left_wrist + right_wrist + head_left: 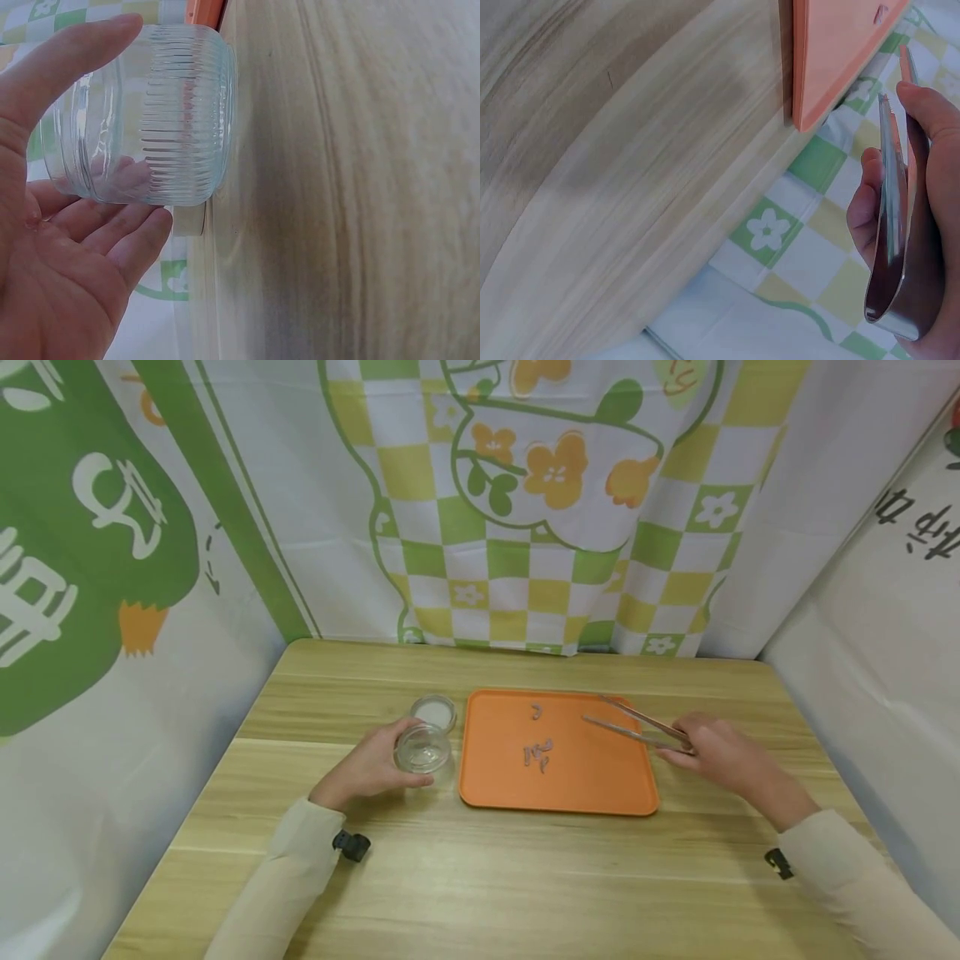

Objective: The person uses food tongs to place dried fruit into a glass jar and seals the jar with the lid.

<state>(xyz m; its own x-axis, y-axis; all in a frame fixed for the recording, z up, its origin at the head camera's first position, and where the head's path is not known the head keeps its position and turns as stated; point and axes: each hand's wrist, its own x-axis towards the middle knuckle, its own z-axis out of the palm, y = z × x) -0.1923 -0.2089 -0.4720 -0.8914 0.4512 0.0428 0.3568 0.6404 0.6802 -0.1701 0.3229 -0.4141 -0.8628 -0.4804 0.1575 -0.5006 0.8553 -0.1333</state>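
My left hand (pixel 377 762) grips a clear glass jar (pixel 423 750) left of the orange tray (pixel 592 781). In the left wrist view the thumb and fingers lie on either side of the ribbed jar (pixel 180 112), which seems to hold nothing. My right hand (pixel 712 747) holds metal tweezers (pixel 637 732) over the tray's right side. Their two arms are spread apart with nothing between the tips; the right wrist view shows the tweezers (pixel 900 292) bent end nearest the camera. Several small greyish curled pieces (pixel 536 753) lie mid-tray, and one such piece (pixel 536 712) lies near its far edge.
A round lid (pixel 435 713) lies behind the jar, close to the tray's left edge. Everything rests on a wood-grain table (pixel 480 885). Printed cloth (pixel 525 585) hangs along the table's far edge, and white panels stand at both sides.
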